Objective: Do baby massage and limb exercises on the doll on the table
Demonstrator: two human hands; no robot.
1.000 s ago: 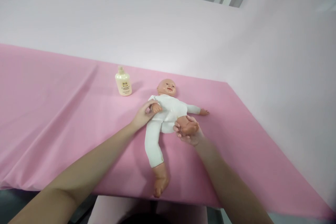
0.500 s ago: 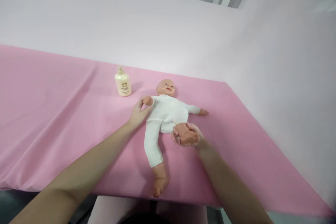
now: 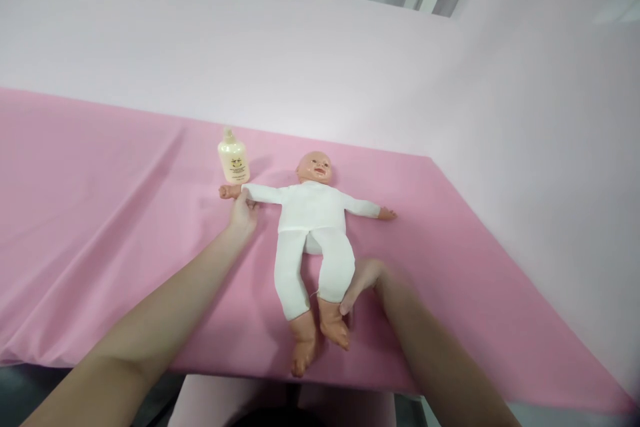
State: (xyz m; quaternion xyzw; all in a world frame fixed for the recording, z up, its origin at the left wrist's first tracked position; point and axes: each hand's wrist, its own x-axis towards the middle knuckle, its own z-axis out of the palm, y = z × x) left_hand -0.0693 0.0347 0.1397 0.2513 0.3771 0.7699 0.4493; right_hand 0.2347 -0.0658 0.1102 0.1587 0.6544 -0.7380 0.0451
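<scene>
A baby doll (image 3: 310, 210) in a white suit lies face up on the pink cloth (image 3: 100, 227), arms spread wide and both legs stretched toward me. My left hand (image 3: 243, 215) grips the doll's outstretched arm at the cuff, just below the cream bottle (image 3: 233, 159). My right hand (image 3: 363, 280) lies beside the doll's lower leg, its fingers curled around the calf just above the bare foot. The hand is slightly blurred.
The cream lotion bottle stands upright at the back of the table, close to the doll's hand. A pale backdrop (image 3: 350, 80) rises behind and to the right. The table's near edge (image 3: 250, 373) runs just past the doll's feet.
The doll's bent leg has been brought down and laid straight beside the other. Its arm, folded at the chest before, has been pulled out flat to the left by my left hand.
</scene>
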